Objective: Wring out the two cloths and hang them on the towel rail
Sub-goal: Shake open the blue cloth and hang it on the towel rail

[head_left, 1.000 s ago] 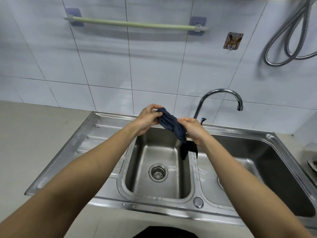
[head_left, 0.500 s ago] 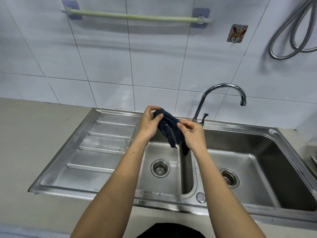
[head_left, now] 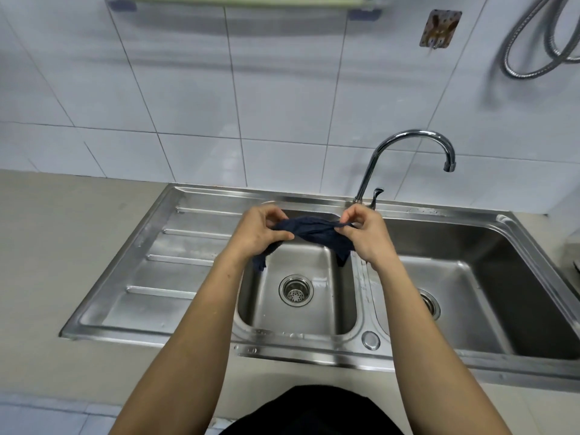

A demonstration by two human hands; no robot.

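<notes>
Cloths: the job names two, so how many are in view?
1. A dark blue cloth held between the left hand and right hand over the sink. No second shows.

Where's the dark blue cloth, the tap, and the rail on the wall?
dark blue cloth (head_left: 314, 230), head view, on the stretched middle between the hands.
tap (head_left: 414, 135), head view, on the top of its curved spout.
towel rail (head_left: 238, 0), head view, on the middle of the green bar.

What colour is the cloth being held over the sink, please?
Dark navy blue cloth, plain; seen in the head view.
</notes>
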